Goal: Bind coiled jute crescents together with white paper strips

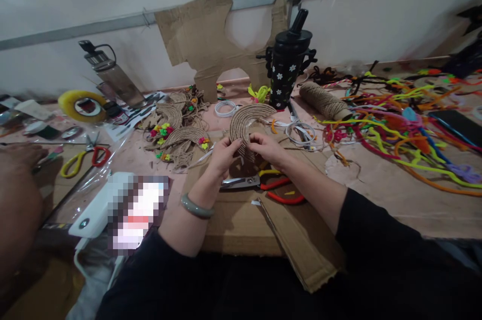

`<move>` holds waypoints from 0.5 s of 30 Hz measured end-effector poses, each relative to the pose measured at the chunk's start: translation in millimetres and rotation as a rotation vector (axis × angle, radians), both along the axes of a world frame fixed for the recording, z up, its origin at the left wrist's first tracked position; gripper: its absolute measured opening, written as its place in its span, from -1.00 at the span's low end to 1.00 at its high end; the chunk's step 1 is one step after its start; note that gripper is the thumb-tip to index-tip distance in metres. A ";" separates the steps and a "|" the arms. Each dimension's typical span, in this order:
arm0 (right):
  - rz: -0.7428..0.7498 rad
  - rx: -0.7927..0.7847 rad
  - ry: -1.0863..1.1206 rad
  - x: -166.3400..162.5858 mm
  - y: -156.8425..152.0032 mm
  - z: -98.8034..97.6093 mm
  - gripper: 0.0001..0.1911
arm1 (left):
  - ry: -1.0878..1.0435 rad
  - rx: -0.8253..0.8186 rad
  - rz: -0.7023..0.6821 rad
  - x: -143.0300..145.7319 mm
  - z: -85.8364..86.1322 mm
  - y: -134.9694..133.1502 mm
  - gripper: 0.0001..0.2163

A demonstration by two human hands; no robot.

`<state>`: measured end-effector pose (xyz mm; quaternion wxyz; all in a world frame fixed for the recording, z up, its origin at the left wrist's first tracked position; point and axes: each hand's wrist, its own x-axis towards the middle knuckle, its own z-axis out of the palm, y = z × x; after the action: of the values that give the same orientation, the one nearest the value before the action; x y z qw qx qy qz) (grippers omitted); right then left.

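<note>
My left hand (223, 155) and my right hand (266, 148) both pinch the lower edge of a jute-wrapped arch piece (248, 119), held just above the table. The fingers of both hands are closed on it. A green bangle (196, 207) sits on my left wrist. Below my hands lie red-handled scissors (278, 192) on a flat cardboard sheet (241, 224). A pile of finished jute arches (178, 126) with bright pom-poms lies to the left.
A jute twine spool (324, 100) and a tangle of colourful pipe cleaners (406, 124) fill the right. A black flowered bottle (288, 66) stands behind. Yellow-red scissors (85, 158), a yellow tape roll (81, 105) and another person's arm (18, 199) are on the left.
</note>
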<state>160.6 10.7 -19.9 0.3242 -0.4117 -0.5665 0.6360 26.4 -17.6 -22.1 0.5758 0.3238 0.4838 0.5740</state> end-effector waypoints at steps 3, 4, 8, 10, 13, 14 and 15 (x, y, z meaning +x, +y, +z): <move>0.012 -0.002 -0.023 0.3 -2.0 2.1 -0.92 | -0.035 0.020 0.036 -1.8 0.4 1.5 -0.74; 0.021 0.006 -0.032 0.4 -2.5 2.8 -0.93 | -0.046 0.026 0.053 -2.6 0.5 2.0 -0.75; 0.097 -0.028 -0.050 1.3 -4.4 6.0 -0.91 | -0.056 0.043 0.132 -6.4 0.3 4.6 -0.75; 0.108 -0.062 -0.035 1.3 -5.0 6.6 -0.87 | -0.054 0.053 0.157 -7.9 -0.1 5.6 -0.74; 0.079 -0.058 -0.028 0.7 -5.1 5.0 -0.83 | -0.038 0.055 0.171 -8.3 -0.2 5.8 -0.73; 0.071 -0.049 -0.032 0.5 -4.9 4.1 -0.83 | -0.028 0.050 0.167 -8.0 0.0 5.4 -0.72; 0.063 -0.035 -0.036 0.3 -4.6 3.1 -0.83 | -0.016 0.044 0.157 -7.5 0.1 4.7 -0.72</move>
<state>160.9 6.1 -16.8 0.2863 -0.4106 -0.5737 0.6483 18.9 -12.8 -22.0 0.5254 0.2930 0.4904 0.6306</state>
